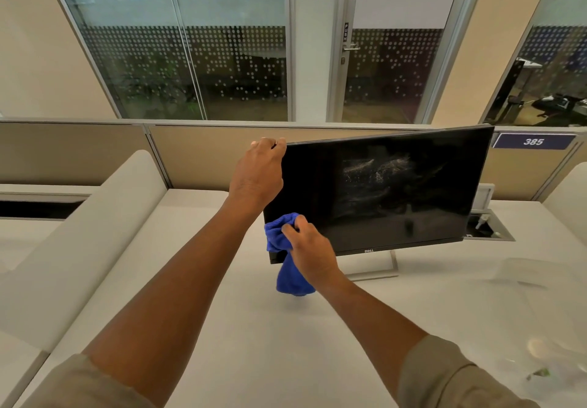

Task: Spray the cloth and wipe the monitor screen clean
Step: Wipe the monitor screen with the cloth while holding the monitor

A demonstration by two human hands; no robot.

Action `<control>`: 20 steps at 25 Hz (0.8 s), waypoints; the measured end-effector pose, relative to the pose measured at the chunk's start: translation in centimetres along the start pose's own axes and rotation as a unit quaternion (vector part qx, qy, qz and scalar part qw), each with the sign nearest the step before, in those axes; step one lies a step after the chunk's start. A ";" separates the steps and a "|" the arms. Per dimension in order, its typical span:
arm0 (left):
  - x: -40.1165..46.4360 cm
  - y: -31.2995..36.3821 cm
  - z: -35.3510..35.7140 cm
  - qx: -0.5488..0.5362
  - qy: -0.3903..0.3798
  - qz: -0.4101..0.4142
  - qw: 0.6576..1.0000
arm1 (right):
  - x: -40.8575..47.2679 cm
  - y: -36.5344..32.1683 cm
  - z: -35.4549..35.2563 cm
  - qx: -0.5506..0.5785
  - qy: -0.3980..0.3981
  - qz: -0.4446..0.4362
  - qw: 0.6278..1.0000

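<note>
A black monitor [397, 191] stands on a silver stand on the white desk, its dark screen showing whitish smears near the upper middle. My left hand [257, 172] grips the monitor's top left corner, fingers curled over the edge. My right hand [309, 249] holds a bunched blue cloth [286, 258] against the screen's lower left corner; part of the cloth hangs down below the bezel. No spray bottle is plainly visible.
The white desk [254, 328] stretches toward me, with beige partition panels [203, 156] behind it. An open cable tray [489, 226] sits behind the monitor at right. A blurred translucent object [533, 274] lies on the desk at right. Glass walls and a door stand beyond.
</note>
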State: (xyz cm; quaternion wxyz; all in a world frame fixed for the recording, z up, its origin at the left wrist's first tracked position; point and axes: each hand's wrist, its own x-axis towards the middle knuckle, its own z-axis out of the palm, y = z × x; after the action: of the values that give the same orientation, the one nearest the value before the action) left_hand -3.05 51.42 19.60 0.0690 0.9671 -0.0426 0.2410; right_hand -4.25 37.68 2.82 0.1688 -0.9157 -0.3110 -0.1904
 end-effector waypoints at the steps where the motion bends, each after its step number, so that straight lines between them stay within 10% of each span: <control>1: 0.0 0.0 -0.1 -0.006 0.000 0.000 1.000 | -0.1 0.4 -0.2 -0.001 0.004 0.004 1.000; 16: -0.4 0.3 0.1 -0.046 0.025 -0.015 0.999 | -6.5 20.5 -8.9 0.027 0.178 0.345 0.921; 20: -0.2 0.3 0.1 -0.048 0.022 -0.016 0.998 | -5.6 18.9 -8.6 0.055 0.184 0.317 0.929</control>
State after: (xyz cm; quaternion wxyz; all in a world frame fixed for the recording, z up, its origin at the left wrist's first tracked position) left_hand -3.19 51.12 19.46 0.1201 0.9578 -0.0368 0.2584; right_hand 1.53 17.03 4.14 0.3243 -0.9050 0.0224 -0.2744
